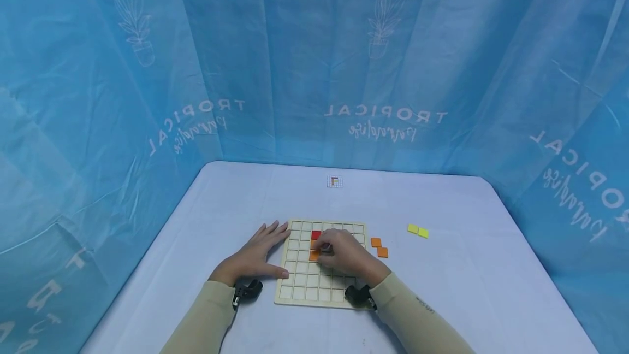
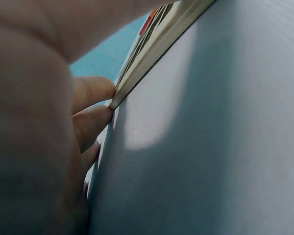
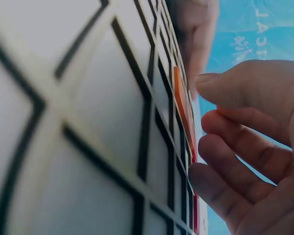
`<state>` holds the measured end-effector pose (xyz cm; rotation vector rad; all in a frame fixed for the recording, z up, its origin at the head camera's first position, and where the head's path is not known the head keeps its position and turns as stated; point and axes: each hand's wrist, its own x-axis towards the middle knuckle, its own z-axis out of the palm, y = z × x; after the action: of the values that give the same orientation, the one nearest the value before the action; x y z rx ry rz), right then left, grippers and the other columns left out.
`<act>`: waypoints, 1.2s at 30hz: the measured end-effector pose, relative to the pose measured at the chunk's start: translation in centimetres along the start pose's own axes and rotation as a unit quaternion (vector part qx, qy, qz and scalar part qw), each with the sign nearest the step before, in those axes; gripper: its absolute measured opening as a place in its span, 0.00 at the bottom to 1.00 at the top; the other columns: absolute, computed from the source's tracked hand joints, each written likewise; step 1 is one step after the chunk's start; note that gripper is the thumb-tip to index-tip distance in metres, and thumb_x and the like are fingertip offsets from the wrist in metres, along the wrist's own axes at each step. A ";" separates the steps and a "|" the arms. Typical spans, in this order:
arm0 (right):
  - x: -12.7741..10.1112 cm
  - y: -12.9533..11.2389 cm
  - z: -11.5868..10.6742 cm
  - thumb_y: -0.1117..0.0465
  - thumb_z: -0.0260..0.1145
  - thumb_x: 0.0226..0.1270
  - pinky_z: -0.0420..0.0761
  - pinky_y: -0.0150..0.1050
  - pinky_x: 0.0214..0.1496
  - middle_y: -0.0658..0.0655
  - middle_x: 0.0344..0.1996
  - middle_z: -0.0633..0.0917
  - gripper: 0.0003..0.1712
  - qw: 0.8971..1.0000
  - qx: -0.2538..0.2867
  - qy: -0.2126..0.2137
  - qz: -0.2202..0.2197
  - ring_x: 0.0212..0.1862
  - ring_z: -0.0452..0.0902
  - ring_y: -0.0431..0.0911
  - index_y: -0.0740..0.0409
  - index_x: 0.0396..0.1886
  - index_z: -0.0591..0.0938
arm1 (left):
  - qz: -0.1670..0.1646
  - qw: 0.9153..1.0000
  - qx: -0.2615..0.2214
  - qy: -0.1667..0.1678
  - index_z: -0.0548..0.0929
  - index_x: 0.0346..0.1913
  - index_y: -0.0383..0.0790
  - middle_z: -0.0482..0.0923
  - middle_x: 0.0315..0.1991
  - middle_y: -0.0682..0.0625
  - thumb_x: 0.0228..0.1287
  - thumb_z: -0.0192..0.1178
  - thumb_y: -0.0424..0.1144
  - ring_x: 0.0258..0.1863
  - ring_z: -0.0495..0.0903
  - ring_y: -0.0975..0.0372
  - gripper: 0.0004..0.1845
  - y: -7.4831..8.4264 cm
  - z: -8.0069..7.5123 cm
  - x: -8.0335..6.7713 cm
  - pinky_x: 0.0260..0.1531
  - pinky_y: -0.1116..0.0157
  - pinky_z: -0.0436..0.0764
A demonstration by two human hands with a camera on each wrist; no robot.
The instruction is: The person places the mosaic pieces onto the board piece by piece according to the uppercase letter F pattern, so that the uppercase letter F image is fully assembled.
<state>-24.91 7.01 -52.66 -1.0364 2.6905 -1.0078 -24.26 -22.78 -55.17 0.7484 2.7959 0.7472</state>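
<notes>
The left hand (image 1: 255, 255) lies flat, fingers straight, against the left edge of the pale wooden grid board (image 1: 300, 288); the right hand's (image 1: 346, 255) fingers press the flat orange square tile (image 1: 314, 256) (just below the red tile (image 1: 316, 235)) into a board cell; an uneven push could tip it askew or nudge the board across the worktop (image 1: 467, 288).

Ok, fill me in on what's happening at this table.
A person is working tiles into a wooden grid board on a table covered in pale cloth. The left hand lies flat against the board's left edge, steadying it. The right hand rests on the board with its fingertips on an orange tile, just below a red tile already in a cell. Two spare orange tiles and two yellow tiles lie off to the right, and a small pattern card sits further back.
</notes>
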 end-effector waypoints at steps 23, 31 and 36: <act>-7.7 7.1 -6.7 0.62 0.77 0.67 0.84 0.50 0.55 0.49 0.46 0.87 0.12 0.968 0.063 0.155 0.185 0.49 0.81 0.48 0.56 0.49 0.90 | 0.010 1.000 -0.003 0.008 0.63 0.83 0.45 0.51 0.84 0.52 0.45 0.72 0.78 0.84 0.40 0.52 0.66 -0.4 0.4 0.0 0.79 0.44 0.41; -10.0 8.7 -6.9 0.66 0.80 0.61 0.84 0.50 0.55 0.47 0.44 0.87 0.13 0.974 0.051 0.119 0.185 0.48 0.82 0.46 0.53 0.45 0.90 | 0.007 1.000 0.002 0.006 0.62 0.84 0.45 0.50 0.84 0.52 0.45 0.72 0.79 0.84 0.39 0.52 0.67 -0.2 0.2 -0.1 0.79 0.44 0.40; -10.1 8.8 -6.7 0.67 0.83 0.56 0.83 0.53 0.59 0.45 0.44 0.86 0.17 0.975 0.045 0.114 0.186 0.50 0.81 0.46 0.50 0.44 0.90 | 0.004 1.000 -0.005 0.007 0.63 0.83 0.45 0.51 0.84 0.52 0.45 0.72 0.79 0.84 0.39 0.51 0.67 0.1 0.2 0.0 0.79 0.43 0.40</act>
<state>-24.18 21.84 -54.27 -0.3947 2.8284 -1.2148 -24.18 -22.64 -55.26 0.7555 2.8009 0.7698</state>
